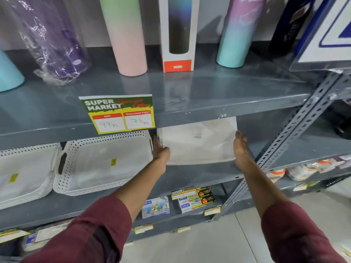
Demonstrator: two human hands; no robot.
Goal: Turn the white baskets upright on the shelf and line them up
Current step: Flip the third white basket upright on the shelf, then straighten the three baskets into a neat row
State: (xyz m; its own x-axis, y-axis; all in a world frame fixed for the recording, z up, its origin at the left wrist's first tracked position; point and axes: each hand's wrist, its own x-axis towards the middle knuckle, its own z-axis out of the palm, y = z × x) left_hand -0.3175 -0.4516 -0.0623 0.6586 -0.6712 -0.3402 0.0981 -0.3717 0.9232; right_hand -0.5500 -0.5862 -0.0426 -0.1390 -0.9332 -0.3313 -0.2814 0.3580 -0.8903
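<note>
Three white baskets stand on the middle grey shelf [199,173]. The right basket [199,147] shows its flat underside with a barcode sticker and leans back under the upper shelf. My left hand [160,149] presses its left edge and my right hand [240,149] its right edge, so both hold it between them. The middle basket [102,164] has a perforated rim and a yellow sticker and faces forward, tilted on its side. The left basket [24,173] is cut off by the frame's edge and faces forward too.
The upper shelf [209,103] carries tall bottles, a boxed flask [177,35] and a price sign [119,113] on its front edge. A slotted steel upright [296,128] stands right of my right hand. Stationery boxes [191,200] fill the lower shelf.
</note>
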